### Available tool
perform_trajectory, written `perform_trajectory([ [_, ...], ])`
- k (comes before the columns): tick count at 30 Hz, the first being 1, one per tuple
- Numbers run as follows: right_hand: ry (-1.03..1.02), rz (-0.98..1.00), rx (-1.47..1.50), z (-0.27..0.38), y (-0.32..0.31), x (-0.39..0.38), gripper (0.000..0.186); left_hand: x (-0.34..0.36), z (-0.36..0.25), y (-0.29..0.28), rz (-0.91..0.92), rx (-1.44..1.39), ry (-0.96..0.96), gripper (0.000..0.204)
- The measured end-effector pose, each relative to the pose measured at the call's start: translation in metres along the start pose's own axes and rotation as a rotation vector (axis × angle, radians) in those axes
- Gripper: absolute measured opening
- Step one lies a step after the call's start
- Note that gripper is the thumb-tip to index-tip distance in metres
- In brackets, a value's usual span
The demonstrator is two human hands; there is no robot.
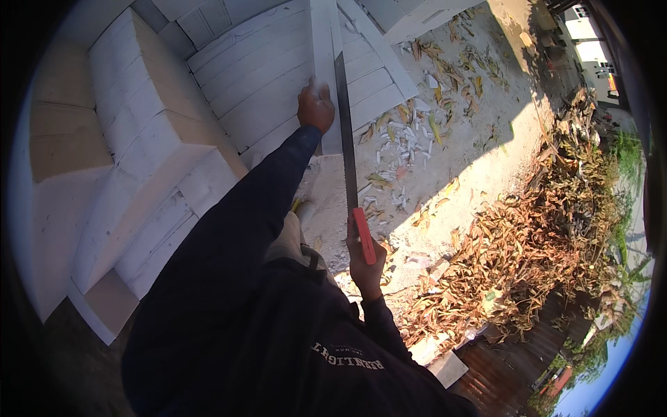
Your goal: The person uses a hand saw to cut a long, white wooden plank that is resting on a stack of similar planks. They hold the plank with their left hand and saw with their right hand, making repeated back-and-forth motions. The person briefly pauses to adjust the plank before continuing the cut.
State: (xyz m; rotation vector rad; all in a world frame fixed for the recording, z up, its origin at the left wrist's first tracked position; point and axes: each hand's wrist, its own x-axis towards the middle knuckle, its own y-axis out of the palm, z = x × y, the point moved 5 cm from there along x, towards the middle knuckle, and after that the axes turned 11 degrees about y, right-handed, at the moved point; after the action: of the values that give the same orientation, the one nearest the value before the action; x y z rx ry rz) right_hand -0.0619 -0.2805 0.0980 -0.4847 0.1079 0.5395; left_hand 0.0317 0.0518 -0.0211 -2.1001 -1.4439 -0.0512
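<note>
My right hand point(366, 264) is wrapped round the red handle of a handsaw point(349, 139), whose long dark toothed blade points away from me. The blade runs along the right edge of a narrow white board point(324, 48); whether its teeth are in the board I cannot tell. Farther up, my left hand point(316, 106) is closed on the board's left edge, knuckles up, its fingertips hidden. Beneath the board lies a wide white slatted panel point(257, 76).
Stacked white and tan blocks or boxes point(149, 97) rise on the left. White offcuts point(406, 149) and dry leaves litter the ground at right. A big heap of brown leaves point(507, 236) lies in sunlight beyond, with a rusty corrugated sheet point(517, 361) at lower right.
</note>
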Motion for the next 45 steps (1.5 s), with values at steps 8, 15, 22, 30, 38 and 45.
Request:
perform_trajectory([
  [8,0.059,0.010,-0.003,0.001,0.016,0.037,0.016,-0.005,-0.004,0.005,0.052,0.010,-0.031,0.050],
  [15,0.137,0.086,-0.036,0.021,0.016,0.059,0.014,-0.006,-0.004,0.007,0.015,0.025,-0.025,0.050],
  [22,0.088,0.085,0.033,0.023,0.029,0.080,0.018,-0.001,0.001,0.001,0.004,0.067,-0.034,0.052],
  [30,0.111,0.086,-0.134,-0.006,0.004,0.033,0.016,-0.001,-0.004,0.001,0.053,0.047,-0.094,0.053],
  [38,0.156,0.098,-0.035,0.015,0.011,0.075,0.016,-0.003,-0.018,0.010,0.035,0.015,0.002,0.050],
  [45,0.021,0.027,-0.082,0.003,-0.005,-0.006,0.013,0.002,0.006,0.001,0.040,-0.001,-0.008,0.050],
])
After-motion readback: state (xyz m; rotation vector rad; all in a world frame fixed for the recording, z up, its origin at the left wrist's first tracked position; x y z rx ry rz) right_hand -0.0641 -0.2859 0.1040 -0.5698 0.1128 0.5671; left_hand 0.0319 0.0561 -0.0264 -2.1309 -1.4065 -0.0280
